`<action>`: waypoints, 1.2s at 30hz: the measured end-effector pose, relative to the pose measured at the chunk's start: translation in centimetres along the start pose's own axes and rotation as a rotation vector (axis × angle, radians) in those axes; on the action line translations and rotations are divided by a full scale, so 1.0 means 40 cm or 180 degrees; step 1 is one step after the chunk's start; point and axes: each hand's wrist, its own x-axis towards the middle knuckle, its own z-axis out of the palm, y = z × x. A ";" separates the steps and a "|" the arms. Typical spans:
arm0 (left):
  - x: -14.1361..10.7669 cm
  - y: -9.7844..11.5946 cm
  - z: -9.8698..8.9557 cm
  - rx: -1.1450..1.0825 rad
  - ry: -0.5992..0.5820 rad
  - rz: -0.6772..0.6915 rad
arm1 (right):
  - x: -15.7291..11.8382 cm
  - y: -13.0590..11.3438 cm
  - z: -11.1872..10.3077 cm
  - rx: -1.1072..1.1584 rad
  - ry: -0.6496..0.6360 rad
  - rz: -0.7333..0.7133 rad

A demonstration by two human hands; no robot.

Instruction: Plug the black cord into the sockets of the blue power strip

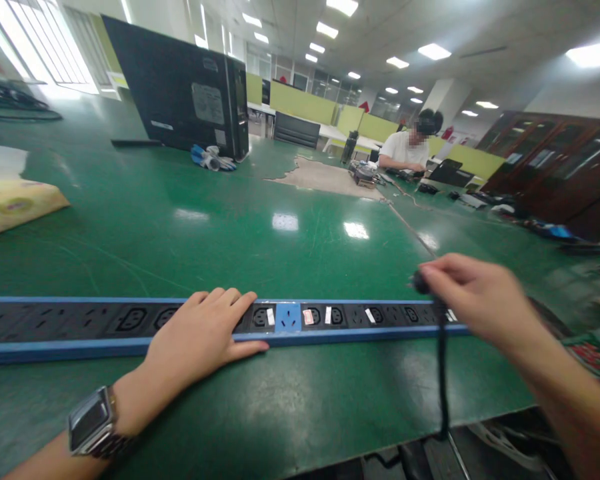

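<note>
A long power strip [288,317] with blue edges, black sockets and one blue socket lies across the green table. Over its left-centre part rests my left hand [200,327], fingers on the far edge and thumb along the near edge; a watch [91,420] is on that wrist. My right hand [473,293], slightly blurred, is raised above the strip's right end and pinches a black plug [421,281]. From the plug a black cable [443,380] hangs down past the table's front edge. Small white labels and a reddish one sit beside some sockets.
A black computer case [190,87] stands at the back left, with blue-grey gloves [213,159] beside it. Yellow packaging [20,203] lies at the far left. Across the green table [260,247], a person [405,150] works among parts at the back right.
</note>
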 end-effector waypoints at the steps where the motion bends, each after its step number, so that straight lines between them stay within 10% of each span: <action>1: 0.000 -0.001 0.001 -0.0023 0.0018 -0.0003 | -0.004 0.049 -0.031 0.0055 0.0083 0.0194; 7: 0.001 -0.007 0.006 0.0023 -0.0014 0.0007 | -0.028 0.269 0.000 -0.0158 -0.0811 0.0315; 16: 0.006 -0.005 0.004 0.0067 -0.0121 -0.0025 | 0.024 0.259 0.036 -0.0545 -0.1407 -0.0309; 23: 0.005 -0.013 0.010 0.0001 -0.0079 -0.0049 | -0.016 0.365 -0.115 -0.0260 -0.0078 0.0379; 29: 0.003 -0.015 0.011 -0.0052 -0.0103 -0.0074 | -0.030 0.535 -0.068 -0.0598 -0.0596 0.0253; 36: 0.006 -0.010 -0.003 -0.0212 -0.0311 -0.0246 | 0.014 0.561 -0.056 -0.0906 -0.1115 -0.0136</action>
